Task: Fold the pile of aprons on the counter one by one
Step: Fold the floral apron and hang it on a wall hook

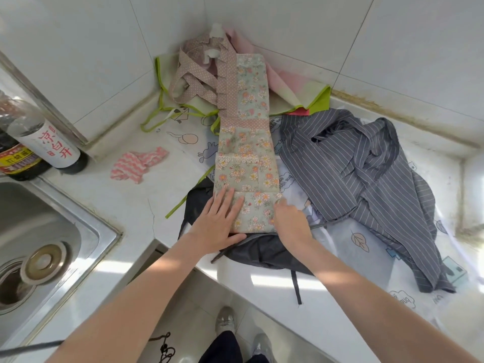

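Two hands on floral apron (245, 153), a long strip running from counter (110, 200) front edge to back corner | left hand (218, 224) flat, pressing | right hand (290, 224) grip unclear at strip's right edge | step: smoothing lengthwise fold | next: fold crosswise

A pale corner counter (125, 195) carries everything. In its back corner lies a green-edged apron (296, 100); the long floral apron (246, 163) runs from there toward the front edge, over a dark apron (262, 250) that hangs off that edge. To the right — a crumpled grey striped apron (366, 184) on a printed sheet (366, 258). Left of the floral strip lies a pink striped cloth (136, 165); two bottles (39, 142) stand by the sink (52, 231) at the left end.
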A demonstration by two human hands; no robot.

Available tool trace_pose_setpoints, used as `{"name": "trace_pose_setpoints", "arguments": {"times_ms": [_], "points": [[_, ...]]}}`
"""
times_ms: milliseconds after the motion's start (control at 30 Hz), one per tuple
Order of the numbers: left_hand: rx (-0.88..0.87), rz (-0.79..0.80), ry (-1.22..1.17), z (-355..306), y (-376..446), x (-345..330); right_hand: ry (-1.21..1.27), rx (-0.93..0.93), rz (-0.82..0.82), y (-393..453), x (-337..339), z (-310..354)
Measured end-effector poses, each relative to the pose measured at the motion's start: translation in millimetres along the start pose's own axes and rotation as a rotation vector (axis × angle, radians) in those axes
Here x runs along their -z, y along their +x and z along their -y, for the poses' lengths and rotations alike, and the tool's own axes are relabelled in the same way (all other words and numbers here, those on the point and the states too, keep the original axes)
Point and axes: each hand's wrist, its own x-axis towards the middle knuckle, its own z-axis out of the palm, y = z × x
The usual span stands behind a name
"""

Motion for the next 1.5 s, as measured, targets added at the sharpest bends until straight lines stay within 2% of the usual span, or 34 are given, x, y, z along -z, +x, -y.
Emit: {"name": "trace_pose_setpoints", "arguments": {"times_ms": [133,167,233,300,367,467,533,633,733,833,967,1133,1200,1267,1300,1333,1367,1433,1500], "points": [[0.040,0.029,-0.025,1.8,-0.3,2.5,-0.178,0.117,-0.273,-12.5,2.3,-9.2],[0.043,0.031,-0.023,2.5,0.3,3.6,-0.157,0.181,-0.319,-13.4,4.3,-12.7],[0.031,0.027,-0.016,5.3,-0.2,4.2,-0.045,0.398,-0.203,-17.6,3.6,-18.9],[0.017,0.043,-0.035,10.7,-3.0,2.3,-0.019,0.466,0.041,-21.1,5.7,-23.4],[0.022,0.024,-0.084,18.2,-6.6,4.4,0.013,0.426,0.216,-12.3,4.4,-28.6],[0.027,0.056,-0.187,36.2,-4.2,9.9,0.014,0.400,0.307,-0.7,9.9,-32.0],[0.038,0.146,-0.412,46.0,-1.9,13.1,0.043,0.401,0.299,2.6,14.5,-33.8],[0.152,0.065,-0.833,53.1,2.5,20.2,0.227,0.328,0.148,7.2,17.7,-30.9],[0.321,0.061,-1.024,57.7,13.2,30.1,0.519,0.187,0.125,21.5,30.9,-30.5],[0.469,0.042,-1.015,58.7,29.5,37.3,0.697,0.035,0.186,41.0,41.0,-30.9],[0.649,0.010,-0.942,58.1,49.3,29.8,0.640,-0.099,0.201,67.1,44.3,-17.1],[0.691,0.006,-0.853,61.7,62.3,32.3,0.517,-0.221,0.180,92.5,42.3,-3.2],[0.614,-0.196,-0.459,59.3,64.2,34.6,0.457,-0.248,0.204,97.2,42.1,0.9],[0.358,-0.333,-0.175,53.6,70.5,31.8,0.414,-0.285,0.222,99.9,44.4,5.6],[0.212,-0.351,-0.150,52.3,75.6,28.7,0.392,-0.304,0.219,101.1,45.3,8.1],[0.110,-0.342,-0.192,49.2,79.8,25.8,0.375,-0.312,0.200,99.8,45.7,9.7],[0.080,-0.309,-0.288,47.7,83.7,23.4,0.376,-0.315,0.175,97.9,45.3,12.2],[0.242,-0.195,-0.564,43.6,87.3,27.5,0.453,-0.305,0.065,92.6,38.3,11.4],[0.456,-0.178,-0.837,39.6,87.2,32.6,0.591,-0.330,-0.044,84.7,31.0,9.6]]}}
